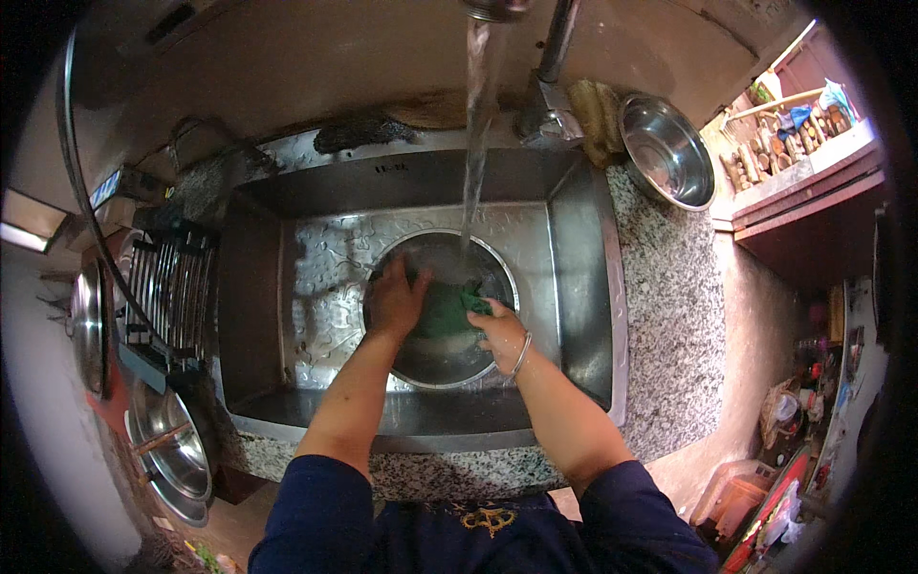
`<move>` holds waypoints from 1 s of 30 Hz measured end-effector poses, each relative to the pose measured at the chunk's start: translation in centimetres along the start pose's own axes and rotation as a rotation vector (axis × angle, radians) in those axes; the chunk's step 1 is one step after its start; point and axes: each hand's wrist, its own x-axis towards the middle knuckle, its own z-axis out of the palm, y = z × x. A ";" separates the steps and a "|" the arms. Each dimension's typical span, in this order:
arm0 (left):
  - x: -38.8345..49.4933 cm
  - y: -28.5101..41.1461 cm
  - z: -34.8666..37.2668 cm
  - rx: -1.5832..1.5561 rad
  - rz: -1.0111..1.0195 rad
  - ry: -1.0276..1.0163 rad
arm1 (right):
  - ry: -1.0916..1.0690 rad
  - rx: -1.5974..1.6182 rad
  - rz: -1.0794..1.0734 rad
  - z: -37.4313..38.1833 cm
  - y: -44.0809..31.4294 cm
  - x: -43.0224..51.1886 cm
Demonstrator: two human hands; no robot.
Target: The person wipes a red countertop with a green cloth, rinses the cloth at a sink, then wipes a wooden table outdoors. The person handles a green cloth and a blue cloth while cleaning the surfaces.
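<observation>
A round metal basin (445,369) stands on the floor of a steel sink (323,251). Water (475,129) runs from the faucet (496,8) into it. Inside the basin lies a dark green mass, blurred by the water, perhaps leaves. My right hand (500,331), with a bangle at the wrist, pinches a piece of green leaf or cloth (475,303) at the basin's right side. Over the left part of the basin, my left hand (396,298) is spread with thumb and fingers apart, and nothing shows in its grasp.
A steel bowl (667,152) leans on the granite counter (674,323) behind the sink's right corner, beside a yellowish cloth (595,118). To the left are a dish rack (168,294), a dark hose (79,172) and metal pans (168,445). Firewood (782,147) is stacked at the far right.
</observation>
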 end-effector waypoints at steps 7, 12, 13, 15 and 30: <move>-4.1 4.1 -0.5 -0.220 0.103 -0.552 | -0.149 0.445 0.210 -0.9 0.9 2.3; -5.9 10.0 -3.5 -0.053 0.485 -0.176 | -0.676 0.793 -0.117 -1.1 2.5 4.0; -5.4 10.6 -3.6 0.028 0.483 -0.185 | -0.571 0.743 -0.126 -0.8 2.2 4.1; -4.0 11.4 -3.9 0.018 0.390 -0.118 | -0.353 0.657 -0.146 0.2 1.1 3.8; 8.0 22.7 -3.9 -0.166 0.253 0.047 | 0.270 -0.307 -0.517 -3.0 -4.1 -8.1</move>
